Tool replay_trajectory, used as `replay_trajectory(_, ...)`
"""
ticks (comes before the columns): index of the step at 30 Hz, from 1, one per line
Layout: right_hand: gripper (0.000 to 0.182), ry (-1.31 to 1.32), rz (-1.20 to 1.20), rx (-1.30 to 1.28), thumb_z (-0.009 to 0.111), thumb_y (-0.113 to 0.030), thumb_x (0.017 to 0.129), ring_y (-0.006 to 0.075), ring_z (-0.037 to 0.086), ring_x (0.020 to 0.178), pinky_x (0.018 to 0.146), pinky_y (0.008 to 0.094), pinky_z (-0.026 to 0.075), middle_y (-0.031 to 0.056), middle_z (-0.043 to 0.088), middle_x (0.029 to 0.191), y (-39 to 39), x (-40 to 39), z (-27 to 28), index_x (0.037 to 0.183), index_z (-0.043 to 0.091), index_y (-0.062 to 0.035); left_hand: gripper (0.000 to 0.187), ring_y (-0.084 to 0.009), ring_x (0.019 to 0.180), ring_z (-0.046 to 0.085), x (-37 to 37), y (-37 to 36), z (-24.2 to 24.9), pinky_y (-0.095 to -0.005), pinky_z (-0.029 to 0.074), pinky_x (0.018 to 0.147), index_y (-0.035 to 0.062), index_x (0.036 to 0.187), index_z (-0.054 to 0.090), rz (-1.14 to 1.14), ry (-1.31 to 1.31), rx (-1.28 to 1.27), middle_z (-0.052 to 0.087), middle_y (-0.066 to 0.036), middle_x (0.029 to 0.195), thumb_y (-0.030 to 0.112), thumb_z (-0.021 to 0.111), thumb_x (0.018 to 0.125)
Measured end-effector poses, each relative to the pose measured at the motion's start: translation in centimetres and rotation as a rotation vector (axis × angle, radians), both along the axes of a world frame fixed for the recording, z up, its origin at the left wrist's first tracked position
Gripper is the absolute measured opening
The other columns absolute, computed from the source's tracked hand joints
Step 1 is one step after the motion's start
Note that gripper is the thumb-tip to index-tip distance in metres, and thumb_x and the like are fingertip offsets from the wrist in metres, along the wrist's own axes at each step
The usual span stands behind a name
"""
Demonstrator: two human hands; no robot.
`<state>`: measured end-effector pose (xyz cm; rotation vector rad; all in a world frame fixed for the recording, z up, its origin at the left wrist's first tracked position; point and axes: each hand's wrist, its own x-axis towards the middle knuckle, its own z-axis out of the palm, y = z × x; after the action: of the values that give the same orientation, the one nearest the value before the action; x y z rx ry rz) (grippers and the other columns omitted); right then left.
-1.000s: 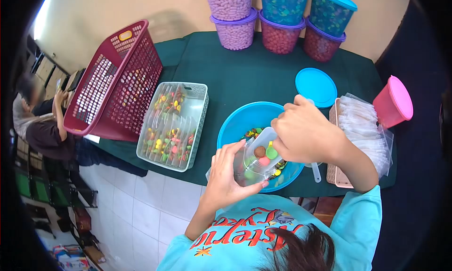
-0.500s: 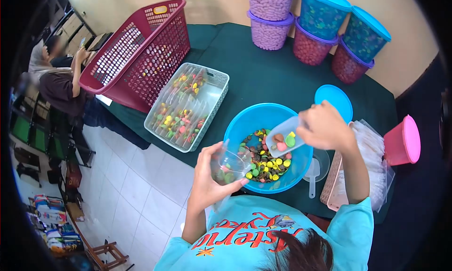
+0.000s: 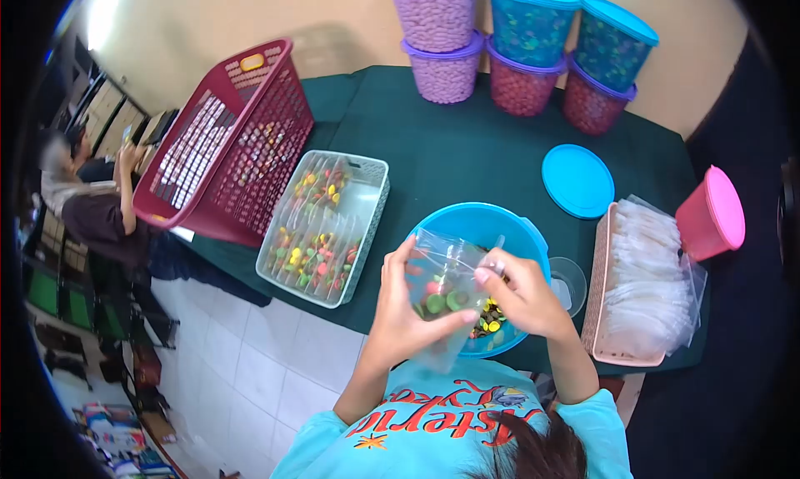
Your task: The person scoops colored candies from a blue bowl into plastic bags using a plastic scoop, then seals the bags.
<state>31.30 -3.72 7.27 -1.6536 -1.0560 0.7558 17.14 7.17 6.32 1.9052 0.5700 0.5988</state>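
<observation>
Green-clothed surface with blue bowl of candies: left hand and right hand each pinch the filled clear bag above the bowl's near rim, apparently closing its mouth; sealing would likely need a firm press along the top.

Only one piece of writing shows here: red, orange-edged script across the front of the person's turquoise T-shirt, at the bottom of the view. It appears upside down from the head camera, part of it runs under the arms and hair, and the letters cannot be made out with any certainty. The lidded tubs at the far edge of the tabletop, the basket, the tray of filled bags and the pink container carry no label that can be read.
</observation>
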Motion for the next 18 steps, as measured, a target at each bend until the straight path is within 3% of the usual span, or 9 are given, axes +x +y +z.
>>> replay_trajectory(1, 0.019, 0.003, -0.027, 0.002, 0.051, -0.017, 0.083, 0.0157, 0.053, 0.058, 0.054, 0.0282, 0.041, 0.0118, 0.055, 0.063, -0.3, 0.1, -0.5, 0.079, 0.053, 0.0015, 0.09, -0.019, 0.1, 0.042, 0.0, 0.3, 0.2, -0.0288, 0.04, 0.08, -0.0019, 0.127, 0.026, -0.022, -0.049, -0.29, 0.04, -0.011, 0.11, 0.017, 0.078, 0.055)
replay_trajectory(2, 0.017, 0.002, -0.089, 0.098, 0.051, -0.015, 0.083, 0.0121, 0.051, 0.057, 0.053, 0.0268, 0.04, 0.0099, 0.055, 0.062, -0.5, 0.2, -1.4, 0.079, 0.053, 0.0016, 0.064, -0.0145, 0.096, 0.048, 0.1, 1.3, -1.0, -0.0247, 0.045, 0.074, -0.0019, 0.122, 0.036, -0.109, -0.205, -0.241, 0.047, -0.01, 0.108, 0.014, 0.069, 0.069)
replay_trajectory(3, 0.015, -0.001, -0.15, 0.196, 0.052, -0.013, 0.082, 0.0085, 0.049, 0.057, 0.052, 0.0255, 0.04, 0.0079, 0.054, 0.061, -0.7, 0.3, -2.1, 0.08, 0.053, 0.0017, 0.064, -0.0145, 0.096, 0.048, 0.4, 1.8, -1.2, -0.0247, 0.045, 0.074, -0.0019, 0.122, 0.036, -0.132, -0.2, -0.24, 0.047, -0.01, 0.108, 0.014, 0.069, 0.069)
replay_trajectory(5, 0.016, -0.011, -0.199, 0.206, 0.053, -0.014, 0.083, 0.0073, 0.049, 0.058, 0.053, 0.0249, 0.04, 0.0058, 0.056, 0.063, -0.9, 0.2, -2.7, 0.081, 0.054, 0.0017, 0.033, -0.0116, 0.086, 0.055, 0.9, 2.6, -1.3, -0.0225, 0.047, 0.067, -0.0027, 0.109, 0.049, -0.245, -0.138, -0.604, 0.057, -0.01, 0.098, 0.011, 0.057, 0.08)
replay_trajectory(6, 0.016, 0.06, -0.241, 0.204, 0.052, -0.015, 0.084, 0.0068, 0.05, 0.06, 0.054, 0.0241, 0.04, 0.0051, 0.056, 0.064, -1.0, 0.1, -3.1, 0.081, 0.055, 0.0013, 0.018, -0.0105, 0.076, 0.059, 1.3, 2.6, -1.6, -0.023, 0.048, 0.066, -0.0032, 0.095, 0.057, -0.251, -0.136, -0.533, 0.062, -0.009, 0.085, 0.01, 0.05, 0.085)
replay_trajectory(8, 0.017, 0.126, -0.292, 0.2, 0.052, -0.015, 0.085, 0.0064, 0.05, 0.062, 0.055, 0.0233, 0.041, 0.0044, 0.057, 0.066, -1.2, -0.4, -3.2, 0.081, 0.055, 0.001, 0.017, -0.0107, 0.075, 0.059, 1.5, 2.8, -2.5, -0.0228, 0.048, 0.066, -0.003, 0.093, 0.057, -0.261, -0.105, -0.562, 0.062, -0.009, 0.083, 0.01, 0.051, 0.085)
replay_trajectory(10, 0.017, 0.351, -0.357, 0.304, 0.05, -0.016, 0.086, 0.0061, 0.052, 0.065, 0.057, 0.022, 0.041, 0.0029, 0.058, 0.07, -1.1, -1.1, -3.1, 0.081, 0.056, 0.0004, 0.016, -0.0108, 0.074, 0.059, 1.7, 2.7, -3.1, -0.0226, 0.048, 0.066, -0.0028, 0.091, 0.058, -0.259, -0.084, -0.593, 0.062, -0.009, 0.081, 0.011, 0.052, 0.084)
replay_trajectory(14, 0.017, 0.336, -0.335, 0.33, 0.049, -0.014, 0.086, 0.0064, 0.052, 0.067, 0.059, 0.0209, 0.041, 0.0022, 0.059, 0.072, -1.5, -1.5, -4.4, 0.084, 0.057, 0.0004, 0.015, -0.0078, 0.068, 0.056, 1.7, 2.5, -3.8, -0.0209, 0.045, 0.062, -0.001, 0.087, 0.059, -0.23, -0.168, -0.621, 0.062, -0.006, 0.076, 0.012, 0.053, 0.082)
replay_trajectory(18, 0.015, 0.28, -0.377, 0.348, 0.048, -0.012, 0.085, 0.005, 0.05, 0.062, 0.056, 0.0206, 0.04, 0.0009, 0.056, 0.068, -1.7, -1.7, -5.0, 0.076, 0.055, -0.0014, 0.01, -0.0053, 0.066, 0.054, 1.7, 1.5, -4.3, -0.0191, 0.042, 0.059, 0.0001, 0.081, 0.058, -0.23, -0.245, -0.528, 0.06, -0.003, 0.073, 0.009, 0.054, 0.082)
